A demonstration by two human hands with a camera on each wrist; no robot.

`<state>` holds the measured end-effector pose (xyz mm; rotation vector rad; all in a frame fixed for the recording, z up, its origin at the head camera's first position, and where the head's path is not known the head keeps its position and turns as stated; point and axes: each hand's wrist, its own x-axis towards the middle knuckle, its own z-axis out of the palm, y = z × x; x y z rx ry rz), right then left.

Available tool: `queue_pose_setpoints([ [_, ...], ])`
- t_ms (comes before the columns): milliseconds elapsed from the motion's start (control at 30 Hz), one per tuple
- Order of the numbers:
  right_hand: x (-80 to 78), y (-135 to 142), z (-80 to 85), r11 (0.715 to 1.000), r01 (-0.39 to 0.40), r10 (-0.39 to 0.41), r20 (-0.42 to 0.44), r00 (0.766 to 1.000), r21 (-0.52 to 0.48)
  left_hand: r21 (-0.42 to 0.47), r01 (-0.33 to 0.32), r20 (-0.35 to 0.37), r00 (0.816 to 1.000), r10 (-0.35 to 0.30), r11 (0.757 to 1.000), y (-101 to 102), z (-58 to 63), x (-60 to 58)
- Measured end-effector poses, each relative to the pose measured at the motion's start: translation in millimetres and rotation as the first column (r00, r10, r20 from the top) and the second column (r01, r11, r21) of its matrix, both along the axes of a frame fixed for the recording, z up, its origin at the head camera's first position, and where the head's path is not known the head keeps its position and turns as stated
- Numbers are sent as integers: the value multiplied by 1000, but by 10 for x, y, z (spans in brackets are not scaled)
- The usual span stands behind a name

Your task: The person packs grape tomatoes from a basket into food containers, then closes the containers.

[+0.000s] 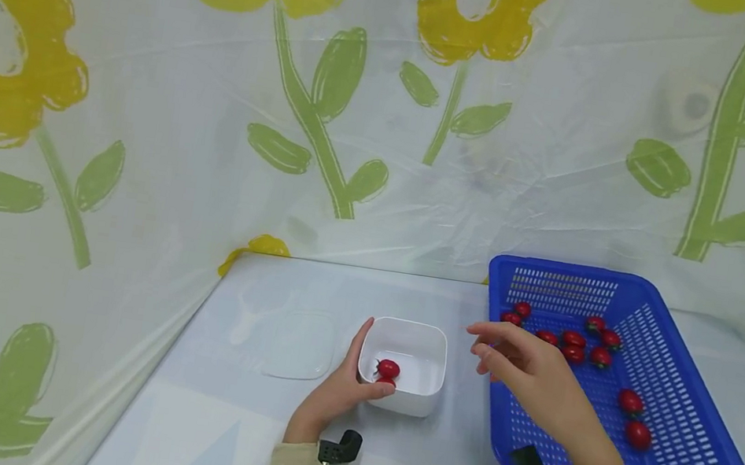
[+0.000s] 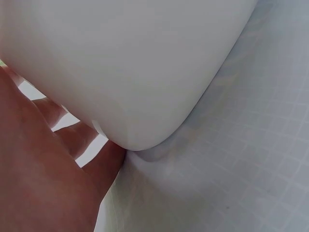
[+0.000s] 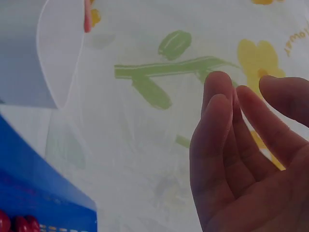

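A square white container (image 1: 407, 403) stands on the table with red cherry tomatoes (image 1: 388, 368) near its left inner corner. My left hand (image 1: 347, 388) grips it from the left, thumb at the front rim and fingers along the side. The left wrist view shows fingers (image 2: 104, 166) against the container's smooth outer wall (image 2: 130, 72). Between container and basket, my right hand (image 1: 532, 370) hovers over the basket's left rim. Its fingers (image 3: 210, 145) bend loosely in the right wrist view, with nothing held between them and the thumb.
A blue perforated basket (image 1: 689, 341) with several cherry tomatoes (image 1: 574, 339) scattered inside takes up the right side. Left of the container lies a clear, flat lid-like piece (image 1: 302, 346). Behind the table hangs a flower-print curtain (image 1: 219, 100).
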<state>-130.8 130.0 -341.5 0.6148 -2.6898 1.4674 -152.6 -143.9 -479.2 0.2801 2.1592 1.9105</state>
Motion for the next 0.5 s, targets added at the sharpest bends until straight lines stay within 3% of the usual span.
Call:
queue_pose_setpoints([
  [167, -87, 110, -11, 998, -41, 41, 4, 999, 44, 7, -2, 7, 1000, 2, 1000, 6, 3, 16],
  [500, -286, 397, -74, 987, -143, 130, 151, 980, 75, -19, -10, -6, 1000, 10, 1000, 5, 41, 16],
])
